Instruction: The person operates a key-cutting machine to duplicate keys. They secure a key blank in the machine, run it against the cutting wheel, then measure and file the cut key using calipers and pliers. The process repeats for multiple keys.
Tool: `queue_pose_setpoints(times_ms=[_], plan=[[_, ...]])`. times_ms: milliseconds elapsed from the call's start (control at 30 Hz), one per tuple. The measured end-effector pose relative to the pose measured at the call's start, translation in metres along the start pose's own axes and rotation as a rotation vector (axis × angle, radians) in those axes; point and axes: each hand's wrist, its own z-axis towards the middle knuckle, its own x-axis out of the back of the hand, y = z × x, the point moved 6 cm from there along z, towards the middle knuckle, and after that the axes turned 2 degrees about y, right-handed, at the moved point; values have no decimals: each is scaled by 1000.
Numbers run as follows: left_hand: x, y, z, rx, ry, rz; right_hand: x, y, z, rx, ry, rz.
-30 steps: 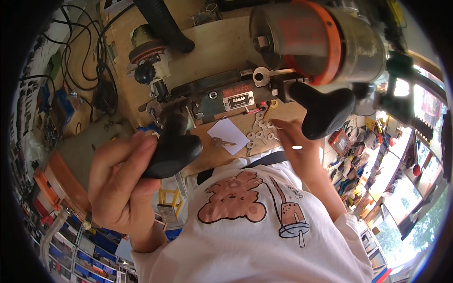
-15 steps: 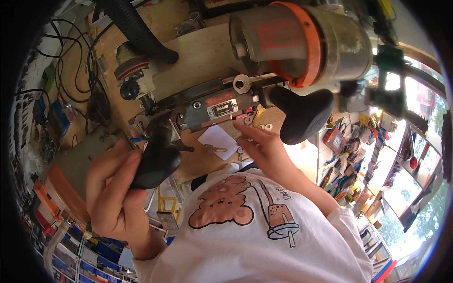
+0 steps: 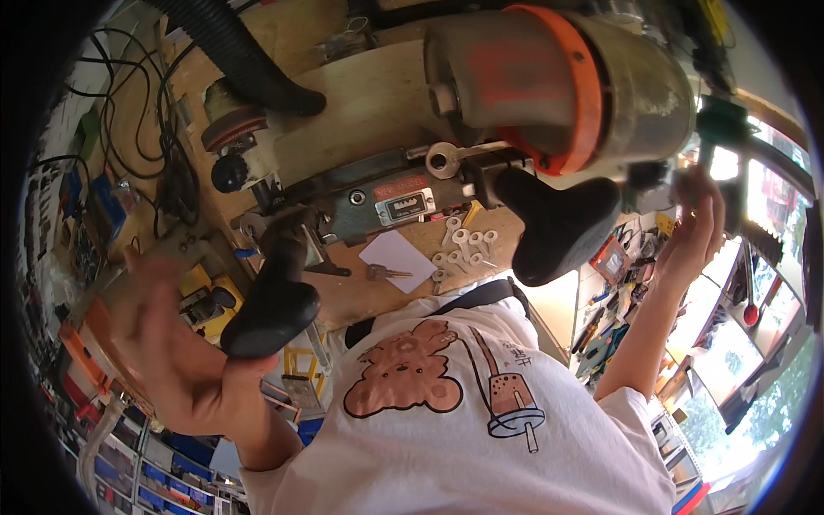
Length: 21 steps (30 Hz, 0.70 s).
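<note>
My left hand (image 3: 184,378) has its blurred fingers spread off a black lobed knob (image 3: 273,324), with the thumb beside the knob's lower end. Far to the right, my right hand (image 3: 693,230) is raised with its fingers stretched upward, close to a green metal fixture (image 3: 721,129). Whether it touches the fixture I cannot tell. A second black knob (image 3: 562,225) stands on the machine (image 3: 356,219) between my hands. One large-headed key (image 3: 442,160) lies on the machine's top. On the bench, keys (image 3: 386,273) rest on a white paper (image 3: 418,255), and several loose keys (image 3: 463,239) lie beside it.
A large grey cylinder with an orange band (image 3: 562,94) fills the upper right. A black ribbed hose (image 3: 245,64) comes down from the top. Cables (image 3: 159,129) hang at the left. Tools (image 3: 605,300) crowd the right side; a yellow machine (image 3: 206,300) stands behind my left hand.
My right hand has moved from beside the loose keys up and out to the far right. My left fingers have let go of the black knob and opened.
</note>
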Motion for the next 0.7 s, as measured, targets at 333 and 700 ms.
queue_pose_setpoints(times_ms=[333, 700], plan=[[7, -12, 16, 119, 190, -69, -2, 84, -2, -692, -265, 610], [2, -9, 24, 7, 60, -88, 7, 90, 8, -644, -566, 135]])
